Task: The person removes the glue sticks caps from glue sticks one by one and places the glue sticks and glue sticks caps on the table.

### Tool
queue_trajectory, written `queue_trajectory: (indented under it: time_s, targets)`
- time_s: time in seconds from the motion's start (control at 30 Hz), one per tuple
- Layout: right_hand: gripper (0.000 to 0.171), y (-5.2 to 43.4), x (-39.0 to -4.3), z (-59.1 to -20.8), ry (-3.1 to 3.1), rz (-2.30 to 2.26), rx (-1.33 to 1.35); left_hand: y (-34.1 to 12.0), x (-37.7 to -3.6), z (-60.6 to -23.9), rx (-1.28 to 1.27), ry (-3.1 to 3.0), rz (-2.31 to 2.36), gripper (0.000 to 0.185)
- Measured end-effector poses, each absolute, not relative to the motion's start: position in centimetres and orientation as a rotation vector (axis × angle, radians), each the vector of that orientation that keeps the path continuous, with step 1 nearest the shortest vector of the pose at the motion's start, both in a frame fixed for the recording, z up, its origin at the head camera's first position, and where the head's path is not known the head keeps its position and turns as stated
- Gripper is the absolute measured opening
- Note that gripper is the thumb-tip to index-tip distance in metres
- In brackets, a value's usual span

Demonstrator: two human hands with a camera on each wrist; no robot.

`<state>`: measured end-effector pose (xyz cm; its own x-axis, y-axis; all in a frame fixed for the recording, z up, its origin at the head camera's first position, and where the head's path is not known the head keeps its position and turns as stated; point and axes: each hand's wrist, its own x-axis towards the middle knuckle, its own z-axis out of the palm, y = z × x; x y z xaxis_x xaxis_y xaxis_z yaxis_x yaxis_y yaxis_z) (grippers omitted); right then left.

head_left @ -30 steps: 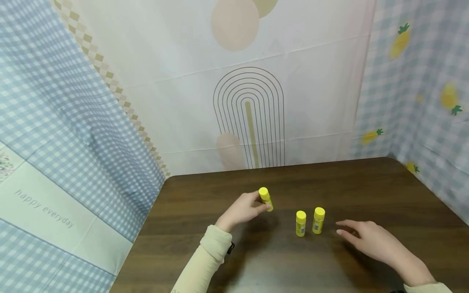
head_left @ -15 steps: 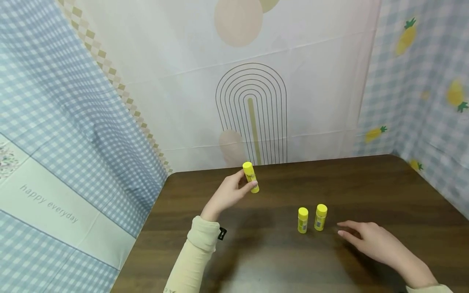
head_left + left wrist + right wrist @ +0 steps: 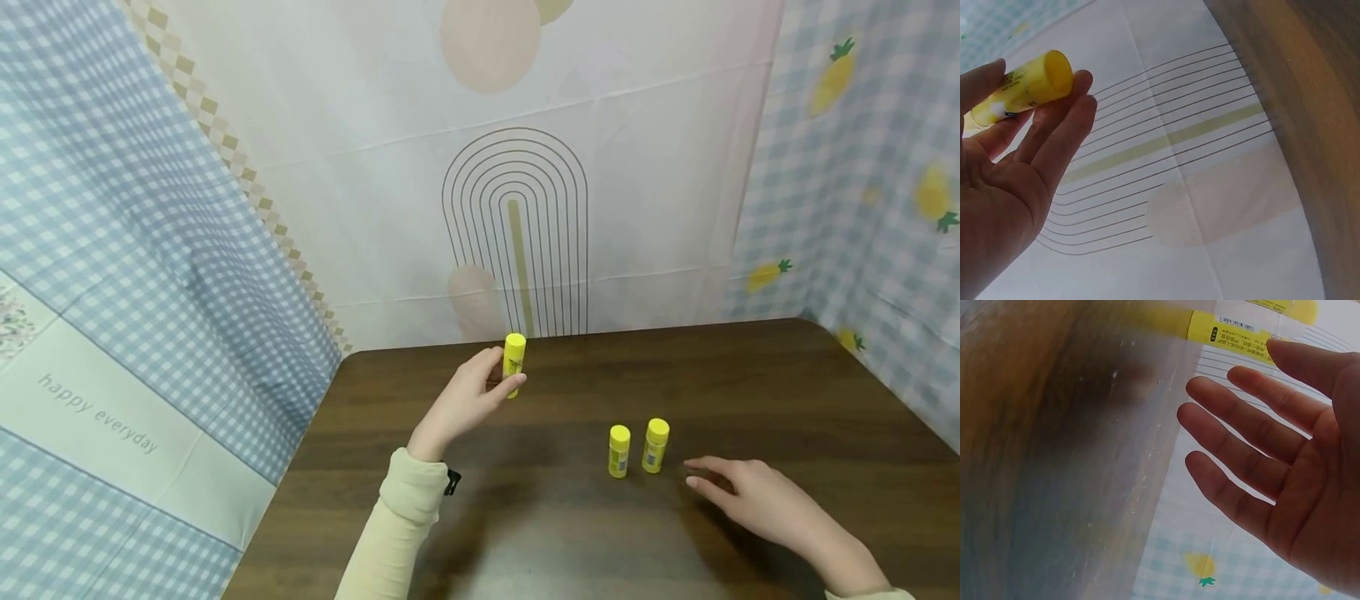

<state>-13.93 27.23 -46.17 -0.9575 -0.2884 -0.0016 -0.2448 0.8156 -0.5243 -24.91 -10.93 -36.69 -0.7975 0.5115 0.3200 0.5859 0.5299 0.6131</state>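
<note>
My left hand (image 3: 468, 396) pinches a yellow glue stick (image 3: 514, 356) between thumb and fingers, raised above the far left part of the table. In the left wrist view the glue stick (image 3: 1025, 89) lies across the fingers, its round end facing the camera. Two more yellow glue sticks, one on the left (image 3: 618, 451) and one on the right (image 3: 656, 445), stand upright side by side with a small gap. Just right of them hovers my right hand (image 3: 765, 500), fingers relaxed and holding nothing. The right wrist view shows a printed label with a barcode on the nearer glue stick (image 3: 1229, 330).
Everything stands on a dark brown wooden table (image 3: 585, 533). Behind it hangs a pale cloth (image 3: 660, 167) with an arch print. Blue checked cloths close off the left side (image 3: 187, 275) and the right side (image 3: 885, 267).
My left hand has lifted the glue stick up and away toward the far left, then turned it more upright. My right hand and the two standing glue sticks have stayed nearly in place.
</note>
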Motion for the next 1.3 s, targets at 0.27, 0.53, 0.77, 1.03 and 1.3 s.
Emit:
queue_trajectory:
  time_s: [0.27,0.53,0.77,1.03,1.3]
  targets:
    - [0.046,27.1,-14.0,-46.4,2.879,-0.857,-0.400,-11.5,-24.2,-36.3,-0.923,-2.620,-0.763,0.024]
    - [0.046,27.6,-14.0,-46.7,2.904,-0.826,-0.378,-11.9,-23.0,-36.0,-0.894,-2.430,-0.184,0.029]
    - [0.048,28.2,-13.8,-46.7,2.906,-0.815,-0.358,-11.7,-21.1,-35.8,-0.928,-2.217,0.120,0.024]
    - [0.052,28.7,-14.1,-46.1,2.894,-0.818,-0.334,-11.5,-19.8,-36.1,-0.930,-2.185,0.179,0.023]
    - [0.048,26.7,-15.1,-43.6,3.051,-0.842,-0.407,-10.3,-18.7,-36.5,-0.955,-2.174,0.083,0.027]
